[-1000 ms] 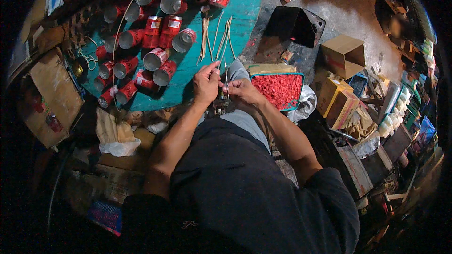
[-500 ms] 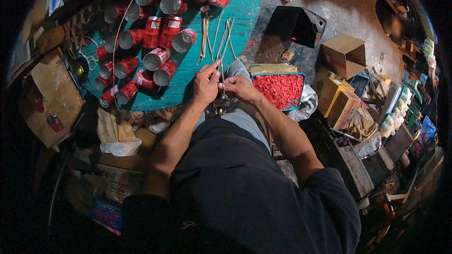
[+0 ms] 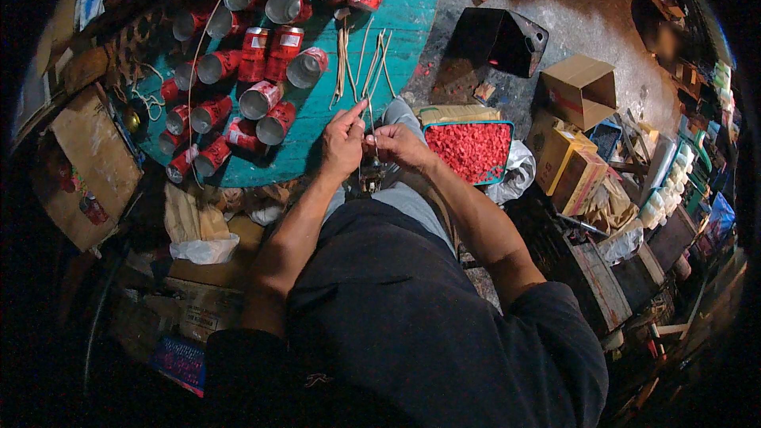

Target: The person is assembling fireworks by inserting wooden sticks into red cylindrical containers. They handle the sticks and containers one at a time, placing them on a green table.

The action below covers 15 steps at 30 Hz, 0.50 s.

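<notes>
Both my hands are close together over my lap, at the near edge of the round green table. My left hand is closed with its index finger stretched forward along a thin pale cord. Thumb and fingers of my right hand pinch the same cord a little nearer to me. Just below the hands is a small metal object, too small and dark to make out. Several more pale cords lie on the table beyond my fingers.
Several open red cans stand or lie on the green table. Right of my knee sits a tray of red chips. A black container lies on the floor, with cardboard boxes at the right and cardboard at the left.
The hands hold nearly the same pose on the cord, with only slight finger movement. The whole view has shifted a little.
</notes>
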### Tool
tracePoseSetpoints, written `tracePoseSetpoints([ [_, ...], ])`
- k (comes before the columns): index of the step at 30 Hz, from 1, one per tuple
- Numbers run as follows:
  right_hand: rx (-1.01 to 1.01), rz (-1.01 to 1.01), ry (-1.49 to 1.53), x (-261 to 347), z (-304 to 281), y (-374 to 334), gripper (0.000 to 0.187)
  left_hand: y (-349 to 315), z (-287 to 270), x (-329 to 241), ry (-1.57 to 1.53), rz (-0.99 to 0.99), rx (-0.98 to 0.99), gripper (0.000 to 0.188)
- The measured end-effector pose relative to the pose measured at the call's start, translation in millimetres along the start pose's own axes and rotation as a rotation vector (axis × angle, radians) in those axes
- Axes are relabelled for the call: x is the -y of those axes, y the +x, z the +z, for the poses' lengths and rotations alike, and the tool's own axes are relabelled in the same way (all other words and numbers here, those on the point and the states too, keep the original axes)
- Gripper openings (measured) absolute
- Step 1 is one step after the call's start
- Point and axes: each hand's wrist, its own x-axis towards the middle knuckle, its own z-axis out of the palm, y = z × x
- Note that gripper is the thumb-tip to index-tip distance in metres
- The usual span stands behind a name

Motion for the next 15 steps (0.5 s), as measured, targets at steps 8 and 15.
tracePoseSetpoints([
  [8,0.067,-0.053,0.020,1.0,4.0,-2.6,0.028,0.5,-3.2,3.4,0.016,-0.040,0.030,0.038],
  [15,0.002,0.037,-0.029,-5.6,3.5,2.7,0.027,-2.0,-7.6,-3.4,0.137,0.021,0.047,0.039],
])
